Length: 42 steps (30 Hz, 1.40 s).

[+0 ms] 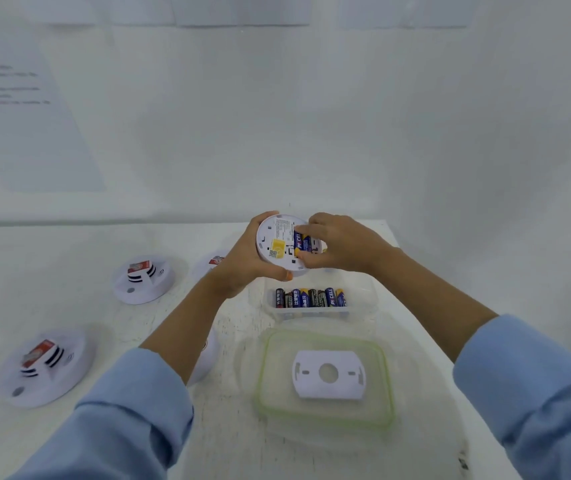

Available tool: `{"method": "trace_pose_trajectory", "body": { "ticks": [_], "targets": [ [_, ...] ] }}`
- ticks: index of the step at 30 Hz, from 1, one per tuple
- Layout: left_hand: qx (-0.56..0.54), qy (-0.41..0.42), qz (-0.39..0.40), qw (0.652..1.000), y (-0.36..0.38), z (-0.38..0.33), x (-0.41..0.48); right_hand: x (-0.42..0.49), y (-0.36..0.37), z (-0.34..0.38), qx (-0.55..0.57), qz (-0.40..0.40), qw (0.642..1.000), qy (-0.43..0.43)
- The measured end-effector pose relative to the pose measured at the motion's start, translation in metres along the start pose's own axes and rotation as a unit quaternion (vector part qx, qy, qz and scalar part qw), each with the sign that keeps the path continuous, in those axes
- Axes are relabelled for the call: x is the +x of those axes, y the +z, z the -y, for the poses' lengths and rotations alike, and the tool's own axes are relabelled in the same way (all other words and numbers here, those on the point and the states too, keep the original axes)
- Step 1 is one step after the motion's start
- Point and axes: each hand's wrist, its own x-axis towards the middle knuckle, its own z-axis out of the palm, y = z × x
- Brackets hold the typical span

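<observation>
You have the smoke detector (273, 237) lifted just above the far edge of the clear tray (363, 299), its underside turned up toward you. Your left hand (242, 261) cups it from the left, fingers and thumb curled round the rim. Your right hand (343, 244) has its fingers bent down over the blue battery (299, 241) in the open compartment, pinching it at both ends. To seat it well, brace the detector firmly with the left hand, check the polarity marks, press the spring end in first, then push the other end flat with a fingertip until it sits level. I judge it is not fully home yet, though your fingers hide the contacts. The spare batteries (311, 298) lie side by side in the tray. Nearer you than the tray, a green-rimmed lid (386, 375) holds a white mounting plate (329, 374). Left of the tray, two more detectors (144, 278) rest dome-up, with another partly hidden under your left forearm. The white table (242, 427) is scuffed and speckled. Beyond the tray stands a plain white wall (311, 133), and far left of it a printed sheet (17, 116), too blurred to read.
</observation>
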Motion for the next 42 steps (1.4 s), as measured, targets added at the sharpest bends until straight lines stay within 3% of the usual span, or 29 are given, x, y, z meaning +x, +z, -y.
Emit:
{"method": "trace_pose_trajectory", "body": {
  "ticks": [6,13,42],
  "targets": [
    [-0.005,-0.008,0.007,1.0,-0.003,0.004,0.002,0.0,0.011,-0.008,0.054,-0.017,0.998,0.016],
    [0.027,0.0,0.013,1.0,-0.001,0.0,0.003,0.006,0.008,-0.013,0.222,-0.039,0.972,0.064],
    [0.023,-0.002,0.001,1.0,0.0,0.002,0.003,0.014,0.001,-0.009,0.155,-0.016,0.986,0.06]
  ]
}}
